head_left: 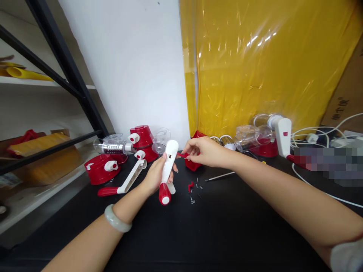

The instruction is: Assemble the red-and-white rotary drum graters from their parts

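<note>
My left hand (158, 173) is wrapped round a white crank handle (169, 160) with a red knob (165, 193) at its lower end. A small dark slot shows near the handle's upper end. To its right, my right hand (200, 150) pinches a small red plastic part (183, 155) between thumb and fingers, close to the handle. Behind the right hand stands a red container (193, 165), partly hidden by it. On the black table below lie another small red part (191, 186) and several loose screws (193, 201).
A screwdriver (219, 176) lies right of the screws. At left are red grater bases (102, 170), a second crank handle (132, 177) and clear plastic parts (161, 140). An assembled rotary grater (283, 136) and white cables (312, 138) stand at right. A black rack (82, 90) borders the left side.
</note>
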Available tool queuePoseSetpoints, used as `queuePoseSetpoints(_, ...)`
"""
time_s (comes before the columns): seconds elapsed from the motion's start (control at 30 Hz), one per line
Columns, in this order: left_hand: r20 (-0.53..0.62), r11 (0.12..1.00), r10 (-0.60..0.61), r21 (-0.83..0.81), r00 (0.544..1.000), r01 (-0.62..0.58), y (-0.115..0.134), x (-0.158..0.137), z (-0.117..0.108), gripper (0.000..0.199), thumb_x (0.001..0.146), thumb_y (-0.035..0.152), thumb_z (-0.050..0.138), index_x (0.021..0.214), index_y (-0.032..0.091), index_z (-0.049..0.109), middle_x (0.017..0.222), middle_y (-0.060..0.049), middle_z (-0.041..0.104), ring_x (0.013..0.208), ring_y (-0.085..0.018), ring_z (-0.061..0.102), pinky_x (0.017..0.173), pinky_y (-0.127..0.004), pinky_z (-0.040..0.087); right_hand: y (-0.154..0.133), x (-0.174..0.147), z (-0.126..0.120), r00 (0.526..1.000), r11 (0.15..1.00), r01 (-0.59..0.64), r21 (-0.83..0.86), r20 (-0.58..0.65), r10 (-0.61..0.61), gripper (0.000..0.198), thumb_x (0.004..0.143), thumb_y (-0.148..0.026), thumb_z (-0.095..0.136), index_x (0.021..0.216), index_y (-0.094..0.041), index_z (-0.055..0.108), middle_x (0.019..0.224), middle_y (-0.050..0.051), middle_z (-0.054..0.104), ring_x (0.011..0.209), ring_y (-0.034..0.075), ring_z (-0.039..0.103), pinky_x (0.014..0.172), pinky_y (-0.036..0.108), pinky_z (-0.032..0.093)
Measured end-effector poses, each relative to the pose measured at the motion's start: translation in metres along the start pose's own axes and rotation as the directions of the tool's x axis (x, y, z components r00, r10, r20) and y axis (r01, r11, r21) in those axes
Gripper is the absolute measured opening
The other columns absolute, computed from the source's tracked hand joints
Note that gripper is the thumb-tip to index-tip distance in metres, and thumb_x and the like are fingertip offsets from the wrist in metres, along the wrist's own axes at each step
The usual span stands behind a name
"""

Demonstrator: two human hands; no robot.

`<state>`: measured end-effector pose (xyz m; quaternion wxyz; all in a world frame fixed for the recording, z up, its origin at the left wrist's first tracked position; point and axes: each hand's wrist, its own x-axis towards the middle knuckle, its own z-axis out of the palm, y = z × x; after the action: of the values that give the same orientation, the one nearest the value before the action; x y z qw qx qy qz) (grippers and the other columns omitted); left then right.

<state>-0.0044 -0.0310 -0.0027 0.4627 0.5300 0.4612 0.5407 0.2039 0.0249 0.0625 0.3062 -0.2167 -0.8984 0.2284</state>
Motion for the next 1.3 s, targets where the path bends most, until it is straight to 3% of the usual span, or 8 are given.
queuePoseSetpoints(0.13,0.085,0.998,-0.056,-0.008,0.995,0.057,-0.004,-0.001,0.002,0.059,0.09,0.064,0.043,0.073,0.01,0.062,0.046,-0.004,0.057,0.035,-0.01,0.05,0.035,-0.018,0.038,0.001,0.0,0.006,0.982,0.962,0.157,-0.224,-0.066,-0.176,0.027,0.076,-0.001,0.057,0.09,-0.017,0.075,0.086,0.004,0.074,0.078,0.014,0.066,0.078,0.027,0.05)
queuePoseSetpoints(0.27,0.122,0.971,-0.109,-0.198,0.987,0.132,-0.003,-0.006,0.009,0.042,0.089,0.053,0.054,0.084,0.012,0.063,0.064,-0.003,0.061,0.047,-0.012,0.056,0.039,-0.021,0.047,-0.002,-0.002,0.014,0.966,0.913,0.175,-0.369,-0.117,-0.232,0.029,0.081,-0.002,0.053,0.089,-0.017,0.076,0.087,0.006,0.072,0.08,0.015,0.064,0.079,0.027,0.047)
queuePoseSetpoints(0.4,0.258,0.873,-0.159,-0.413,0.953,0.258,0.002,-0.011,0.012,0.032,0.093,0.042,0.053,0.099,0.012,0.064,0.086,-0.006,0.064,0.068,-0.015,0.063,0.069,-0.041,0.062,-0.007,-0.006,0.022,0.973,0.835,0.135,-0.534,-0.088,-0.214,0.026,0.087,-0.008,0.051,0.088,-0.016,0.075,0.082,0.007,0.066,0.076,0.016,0.06,0.069,0.026,0.042)
queuePoseSetpoints(0.53,0.379,0.828,-0.138,-0.463,0.915,0.317,0.002,-0.012,0.009,0.037,0.097,0.041,0.047,0.097,0.008,0.065,0.084,-0.008,0.066,0.076,-0.018,0.066,0.089,-0.057,0.054,-0.008,-0.01,0.031,0.966,0.764,0.17,-0.622,-0.048,-0.253,0.021,0.089,-0.013,0.052,0.087,-0.015,0.073,0.079,0.006,0.061,0.074,0.017,0.056,0.066,0.029,0.039)
queuePoseSetpoints(0.73,0.386,0.846,-0.126,-0.44,0.914,0.302,-0.002,-0.012,0.008,0.036,0.096,0.042,0.047,0.096,0.011,0.066,0.083,-0.009,0.068,0.078,-0.02,0.068,0.091,-0.056,0.052,-0.007,-0.009,0.038,0.943,0.801,0.29,-0.524,0.014,-0.332,0.02,0.092,-0.014,0.05,0.085,-0.012,0.069,0.079,0.007,0.061,0.075,0.017,0.053,0.068,0.029,0.04)
queuePoseSetpoints(0.93,0.388,0.846,-0.139,-0.432,0.911,0.313,-0.003,-0.011,0.007,0.035,0.095,0.043,0.05,0.095,0.012,0.066,0.081,-0.008,0.068,0.077,-0.02,0.068,0.093,-0.056,0.051,-0.005,-0.006,0.037,0.959,0.94,0.231,-0.251,-0.103,-0.264,0.016,0.084,-0.006,0.056,0.081,-0.015,0.069,0.079,0.003,0.063,0.07,0.012,0.055,0.066,0.023,0.042)
queuePoseSetpoints(1.17,0.397,0.832,-0.155,-0.441,0.905,0.336,0.0,-0.013,0.008,0.039,0.095,0.045,0.048,0.093,0.011,0.067,0.079,-0.008,0.068,0.076,-0.019,0.067,0.095,-0.058,0.049,-0.001,-0.006,0.039,0.936,0.91,0.29,-0.295,-0.11,-0.334,0.011,0.085,-0.008,0.057,0.083,-0.014,0.066,0.085,0.006,0.062,0.081,0.015,0.056,0.073,0.026,0.045)
queuePoseSetpoints(1.3,0.398,0.837,-0.149,-0.436,0.905,0.329,0.001,-0.013,0.008,0.039,0.096,0.045,0.047,0.095,0.012,0.066,0.08,-0.008,0.067,0.074,-0.018,0.066,0.094,-0.059,0.05,0.002,-0.005,0.039,0.942,0.935,0.277,-0.221,-0.128,-0.31,0.009,0.085,-0.008,0.06,0.085,-0.016,0.064,0.087,0.005,0.061,0.082,0.014,0.057,0.074,0.026,0.045)
